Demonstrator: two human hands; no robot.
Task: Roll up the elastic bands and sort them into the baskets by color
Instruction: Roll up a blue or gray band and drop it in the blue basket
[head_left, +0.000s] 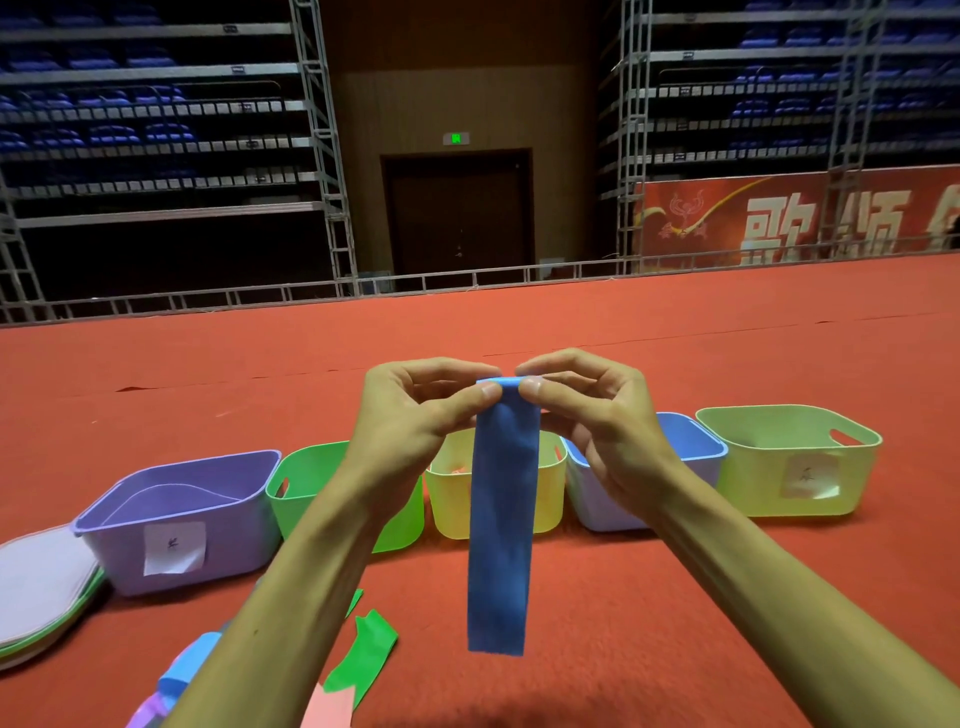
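Observation:
A blue elastic band (500, 525) hangs straight down in front of me, its top edge folded over. My left hand (415, 415) pinches the top left corner and my right hand (592, 410) pinches the top right corner. Behind the band, on the red floor, stands a row of baskets: purple (182, 519), green (301, 483), yellow (550, 493), blue (691, 441) and pale green (789, 457). A green band (363, 654) lies on the floor below my left forearm, with pink (327, 706) and light blue (187, 665) bands beside it.
A stack of flat round lids or plates (41, 592) lies left of the purple basket. The red carpet (675, 597) stretches to a metal rail (467, 278) at the far edge. White paper labels sit on the purple and pale green baskets.

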